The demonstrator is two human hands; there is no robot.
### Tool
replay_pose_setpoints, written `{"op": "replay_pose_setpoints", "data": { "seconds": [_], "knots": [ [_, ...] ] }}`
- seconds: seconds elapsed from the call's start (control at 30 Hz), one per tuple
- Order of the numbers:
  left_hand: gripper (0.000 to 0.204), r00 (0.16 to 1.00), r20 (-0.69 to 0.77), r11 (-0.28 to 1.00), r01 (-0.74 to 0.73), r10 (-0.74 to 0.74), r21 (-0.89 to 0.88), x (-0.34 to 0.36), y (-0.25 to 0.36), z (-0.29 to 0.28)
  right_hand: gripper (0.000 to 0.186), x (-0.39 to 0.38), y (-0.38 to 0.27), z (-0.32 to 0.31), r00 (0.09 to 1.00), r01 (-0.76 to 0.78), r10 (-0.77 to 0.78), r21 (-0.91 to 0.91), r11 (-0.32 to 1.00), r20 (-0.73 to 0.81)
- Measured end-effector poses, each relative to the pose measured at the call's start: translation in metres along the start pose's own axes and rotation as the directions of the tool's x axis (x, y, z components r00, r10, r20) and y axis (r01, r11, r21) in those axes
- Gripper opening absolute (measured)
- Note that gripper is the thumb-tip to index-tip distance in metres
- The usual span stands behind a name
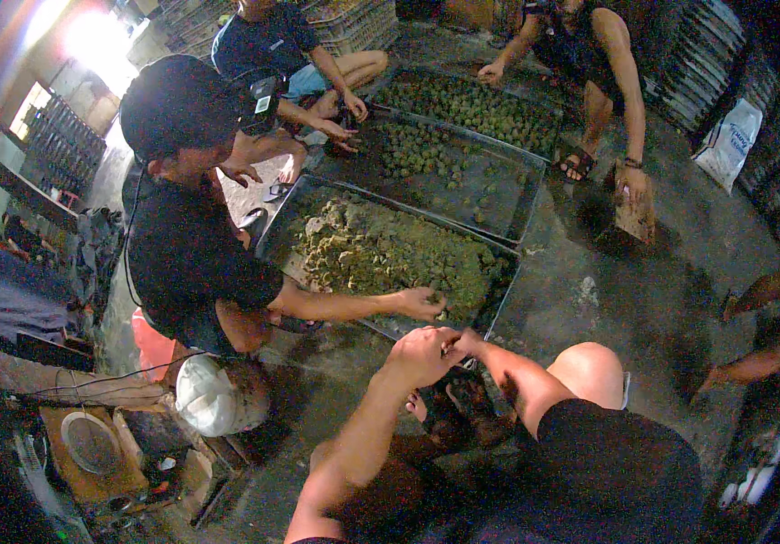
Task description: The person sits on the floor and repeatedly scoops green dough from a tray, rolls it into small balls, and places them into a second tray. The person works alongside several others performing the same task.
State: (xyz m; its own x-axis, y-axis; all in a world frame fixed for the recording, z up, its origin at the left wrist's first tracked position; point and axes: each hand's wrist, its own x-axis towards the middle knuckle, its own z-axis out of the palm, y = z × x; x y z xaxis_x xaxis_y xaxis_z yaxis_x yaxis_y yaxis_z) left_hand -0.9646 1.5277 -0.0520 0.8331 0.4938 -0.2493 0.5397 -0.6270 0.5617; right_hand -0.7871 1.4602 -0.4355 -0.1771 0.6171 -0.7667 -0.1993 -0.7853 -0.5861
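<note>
My left hand (424, 354) and my right hand (465, 345) meet just outside the near corner of a dark tray (502, 313). The fingers of both are closed together, and whatever sits between them is hidden or too small to name. A crumbly brownish-green mass (390, 258) fills most of that tray, in loose lumps at the left and flatter toward the right. Just beyond my hands, a co-worker's hand (422, 304) reaches over the tray's near edge to the mass.
Beyond lie a middle tray (499, 204) with scattered small green balls and a far tray (472, 102) densely covered with them. Several people sit around. At right, a person's hand holds a block (633, 218) on the floor. A white-covered bucket (213, 399) stands at left.
</note>
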Motion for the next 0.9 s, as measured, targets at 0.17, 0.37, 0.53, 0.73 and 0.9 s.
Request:
{"op": "replay_pose_setpoints", "data": {
  "seconds": [0.17,0.37,0.53,0.73,0.9],
  "knots": [
    [0.055,0.997,-0.068,0.996,0.049,-0.044,0.08,0.001,-0.009,0.019,0.05,0.005,-0.039,-0.042,0.966,0.022,-0.02,0.003,1.0,-0.257],
    [0.055,0.995,-0.075,0.996,0.068,-0.064,0.053,-0.004,-0.034,0.02,0.031,-0.062,-0.212,-0.071,0.836,0.548,-0.355,0.677,0.491,-0.419],
    [0.05,0.995,-0.081,0.998,0.055,-0.052,0.043,-0.009,-0.022,-0.007,0.022,-0.082,-0.21,-0.068,0.677,0.425,-0.363,-0.062,0.903,-0.641],
    [0.047,0.993,0.002,0.992,0.119,-0.119,-0.032,-0.014,-0.014,-0.016,0.059,-0.042,-0.13,-0.067,0.626,-0.334,-0.56,-0.836,0.435,-0.542],
    [0.047,0.996,-0.084,0.999,0.012,-0.015,-0.04,-0.033,-0.021,-0.004,0.088,-0.044,-0.144,-0.038,0.695,-0.37,-0.397,-0.772,0.517,-0.599]
  ]
}}
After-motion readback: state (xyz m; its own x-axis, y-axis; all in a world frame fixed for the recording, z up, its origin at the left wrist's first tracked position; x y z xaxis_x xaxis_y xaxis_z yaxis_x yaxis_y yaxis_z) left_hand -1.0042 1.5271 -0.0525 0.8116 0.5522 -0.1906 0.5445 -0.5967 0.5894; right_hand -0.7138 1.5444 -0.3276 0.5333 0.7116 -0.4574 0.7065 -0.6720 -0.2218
